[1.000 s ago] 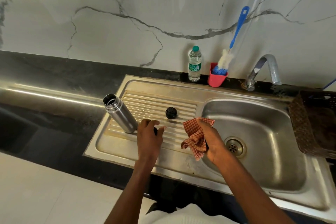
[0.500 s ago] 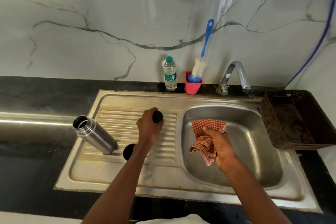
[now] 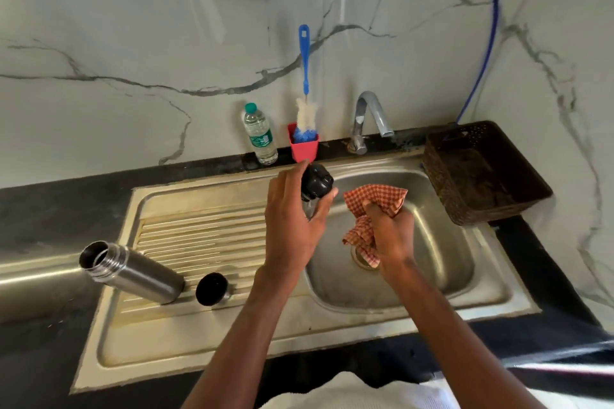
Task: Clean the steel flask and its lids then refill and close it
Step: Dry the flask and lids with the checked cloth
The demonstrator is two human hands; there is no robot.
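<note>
1. Both forearms are reaching forward over the sink (image 3: 392, 304). The left hand (image 3: 292, 226) is holding the black inner lid (image 3: 316, 182) up over the near-left edge of the basin, fingers and thumb curling round its lower part.
2. The right hand (image 3: 390, 236) is hanging over the basin, fist gripping the red checked cloth (image 3: 372, 206), which is bunching out above and below the fingers and hiding part of the drain.
3. On the ribbed drainboard (image 3: 199, 236), the steel flask (image 3: 133, 272) is standing uncapped, mouth leaning left; what is inside it is too dark to tell.
4. Just beside its base, the outer cap (image 3: 212, 289) is sitting with its dark hollow facing up.
5. Further back, a brown basket (image 3: 488, 173) is sitting right of the basin.
6. Against the marble wall, a water bottle (image 3: 260, 134), a red cup (image 3: 304, 146) holding a blue-handled bottle brush (image 3: 305, 76), and the tap (image 3: 368, 119) are lining up.
</note>
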